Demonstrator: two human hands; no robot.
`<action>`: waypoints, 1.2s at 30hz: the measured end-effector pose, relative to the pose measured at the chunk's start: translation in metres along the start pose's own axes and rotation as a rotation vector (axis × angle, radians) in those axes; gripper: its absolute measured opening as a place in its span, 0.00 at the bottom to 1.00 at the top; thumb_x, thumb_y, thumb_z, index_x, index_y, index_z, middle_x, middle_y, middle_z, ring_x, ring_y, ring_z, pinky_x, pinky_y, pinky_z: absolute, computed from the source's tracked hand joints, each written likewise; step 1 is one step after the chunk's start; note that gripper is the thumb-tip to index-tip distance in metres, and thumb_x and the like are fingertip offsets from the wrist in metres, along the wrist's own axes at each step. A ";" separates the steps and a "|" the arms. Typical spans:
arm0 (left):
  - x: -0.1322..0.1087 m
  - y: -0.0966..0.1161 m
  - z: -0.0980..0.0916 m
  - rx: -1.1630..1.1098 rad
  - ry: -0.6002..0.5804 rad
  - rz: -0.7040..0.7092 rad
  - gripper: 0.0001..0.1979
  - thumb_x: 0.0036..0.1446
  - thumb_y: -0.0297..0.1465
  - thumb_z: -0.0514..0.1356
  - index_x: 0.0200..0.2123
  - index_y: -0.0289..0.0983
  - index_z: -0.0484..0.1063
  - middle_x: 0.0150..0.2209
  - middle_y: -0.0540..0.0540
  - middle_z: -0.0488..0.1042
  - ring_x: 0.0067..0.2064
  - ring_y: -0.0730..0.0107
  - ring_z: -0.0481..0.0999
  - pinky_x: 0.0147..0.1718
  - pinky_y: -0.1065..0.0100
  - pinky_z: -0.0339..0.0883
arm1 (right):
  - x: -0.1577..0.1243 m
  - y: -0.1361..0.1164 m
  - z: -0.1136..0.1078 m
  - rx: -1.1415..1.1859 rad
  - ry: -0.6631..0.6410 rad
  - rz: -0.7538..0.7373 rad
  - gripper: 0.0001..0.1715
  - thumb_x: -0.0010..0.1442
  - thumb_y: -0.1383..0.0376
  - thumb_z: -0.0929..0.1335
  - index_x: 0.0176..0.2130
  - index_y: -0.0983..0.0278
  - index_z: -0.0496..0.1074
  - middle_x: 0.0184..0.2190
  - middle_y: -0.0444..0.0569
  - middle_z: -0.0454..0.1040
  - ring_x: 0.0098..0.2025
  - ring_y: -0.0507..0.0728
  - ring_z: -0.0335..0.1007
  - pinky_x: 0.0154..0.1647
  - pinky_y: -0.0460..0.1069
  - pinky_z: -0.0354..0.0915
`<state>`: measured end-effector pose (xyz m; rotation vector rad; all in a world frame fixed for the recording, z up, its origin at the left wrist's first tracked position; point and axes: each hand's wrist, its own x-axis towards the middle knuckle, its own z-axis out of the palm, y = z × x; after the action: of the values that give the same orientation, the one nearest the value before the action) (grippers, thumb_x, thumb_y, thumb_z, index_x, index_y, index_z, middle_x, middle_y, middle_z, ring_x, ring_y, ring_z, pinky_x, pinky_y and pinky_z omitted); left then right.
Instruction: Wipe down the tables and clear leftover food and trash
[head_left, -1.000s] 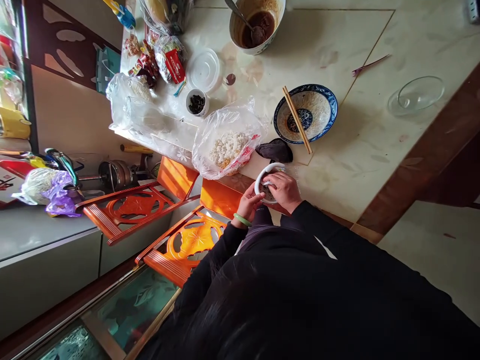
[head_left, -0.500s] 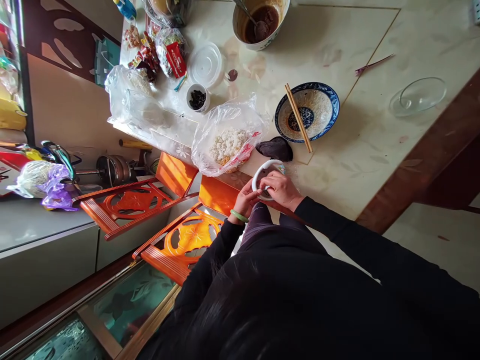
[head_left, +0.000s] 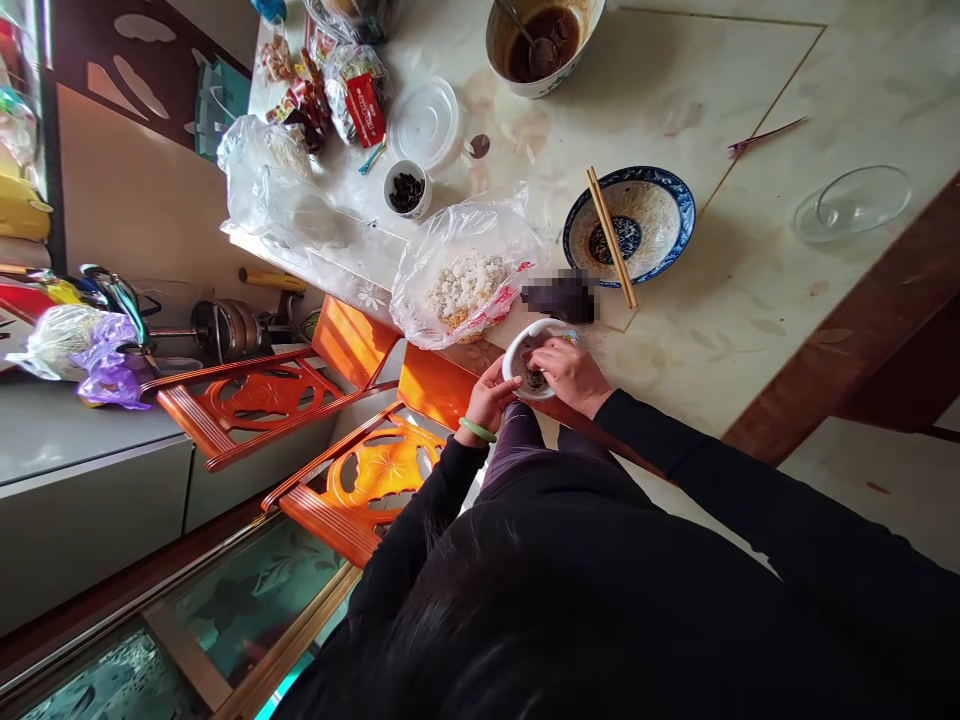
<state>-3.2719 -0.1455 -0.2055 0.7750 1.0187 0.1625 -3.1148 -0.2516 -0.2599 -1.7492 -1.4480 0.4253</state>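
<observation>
A small white bowl [head_left: 520,347] with dark bits inside sits at the table's edge. My left hand [head_left: 489,396], a green bangle on its wrist, curls round the bowl's near rim. Over the bowl lies my right hand [head_left: 571,374], its fingers bent down into it and closed on something I cannot make out. Just beyond the bowl are a clear plastic bag of white rice-like grains [head_left: 463,283] and a dark blurred lump [head_left: 561,296]. A blue-rimmed bowl [head_left: 660,195] with chopsticks [head_left: 611,237] across it stands further in.
On the pale table [head_left: 720,300] stand a big bowl of brown sauce with a spoon [head_left: 541,42], a small cup of dark pieces [head_left: 406,188], a plastic lid [head_left: 426,122], snack bags [head_left: 352,90] and a glass lid [head_left: 855,202]. Orange chairs [head_left: 315,420] stand to the left.
The view has shifted slightly. My right hand has dipped further into the small bowl, and the left hand keeps its hold on the rim.
</observation>
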 end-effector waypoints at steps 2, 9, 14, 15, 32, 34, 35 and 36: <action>-0.001 0.000 0.000 0.009 0.005 0.001 0.33 0.40 0.33 0.80 0.53 0.42 0.84 0.45 0.49 0.85 0.42 0.67 0.82 0.42 0.68 0.75 | -0.005 0.002 0.001 0.031 -0.062 -0.022 0.19 0.60 0.81 0.64 0.32 0.62 0.78 0.34 0.52 0.79 0.44 0.61 0.74 0.45 0.55 0.71; 0.000 0.001 0.003 0.000 0.007 -0.013 0.34 0.39 0.33 0.81 0.53 0.41 0.84 0.45 0.49 0.85 0.42 0.66 0.82 0.42 0.68 0.75 | 0.000 0.006 -0.002 0.063 0.025 -0.079 0.18 0.66 0.78 0.63 0.37 0.61 0.77 0.46 0.53 0.82 0.54 0.61 0.75 0.57 0.57 0.71; 0.001 -0.001 0.004 0.006 0.018 -0.011 0.34 0.39 0.34 0.81 0.54 0.40 0.83 0.45 0.48 0.85 0.42 0.65 0.82 0.43 0.67 0.75 | -0.002 0.010 0.003 0.060 -0.002 -0.001 0.17 0.63 0.79 0.63 0.36 0.62 0.76 0.41 0.55 0.82 0.49 0.62 0.76 0.53 0.56 0.71; 0.001 -0.002 0.003 0.011 0.020 -0.013 0.35 0.39 0.34 0.81 0.54 0.40 0.83 0.45 0.47 0.85 0.43 0.63 0.83 0.44 0.66 0.75 | -0.003 0.011 0.002 0.085 -0.023 0.015 0.17 0.62 0.79 0.63 0.35 0.61 0.75 0.39 0.54 0.82 0.46 0.62 0.76 0.51 0.56 0.71; 0.009 0.013 0.012 0.131 0.008 -0.005 0.37 0.37 0.34 0.82 0.54 0.40 0.83 0.47 0.45 0.86 0.49 0.56 0.83 0.46 0.64 0.76 | 0.001 0.019 -0.018 0.186 -0.204 -0.287 0.19 0.65 0.79 0.62 0.32 0.62 0.76 0.34 0.52 0.78 0.51 0.61 0.70 0.51 0.55 0.71; 0.009 0.015 0.014 0.135 0.000 -0.011 0.36 0.37 0.32 0.81 0.54 0.40 0.83 0.48 0.45 0.86 0.50 0.55 0.83 0.47 0.63 0.76 | 0.002 0.020 -0.017 0.190 -0.208 -0.312 0.18 0.65 0.78 0.63 0.32 0.62 0.76 0.36 0.52 0.78 0.52 0.62 0.71 0.53 0.56 0.71; 0.009 0.016 0.014 0.138 -0.004 -0.014 0.36 0.37 0.32 0.81 0.54 0.40 0.83 0.48 0.45 0.86 0.50 0.55 0.83 0.48 0.63 0.76 | 0.003 0.021 -0.016 0.196 -0.228 -0.322 0.17 0.64 0.78 0.63 0.32 0.62 0.77 0.37 0.52 0.79 0.53 0.62 0.71 0.53 0.56 0.72; 0.009 0.017 0.015 0.143 -0.007 -0.016 0.36 0.37 0.31 0.81 0.54 0.40 0.83 0.48 0.45 0.86 0.50 0.56 0.83 0.47 0.63 0.76 | 0.003 0.023 -0.016 0.201 -0.255 -0.326 0.16 0.63 0.78 0.64 0.33 0.62 0.77 0.38 0.52 0.79 0.52 0.62 0.72 0.52 0.56 0.72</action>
<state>-3.2512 -0.1367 -0.1966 0.8962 1.0381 0.0740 -3.0880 -0.2552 -0.2665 -1.3055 -1.7682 0.6112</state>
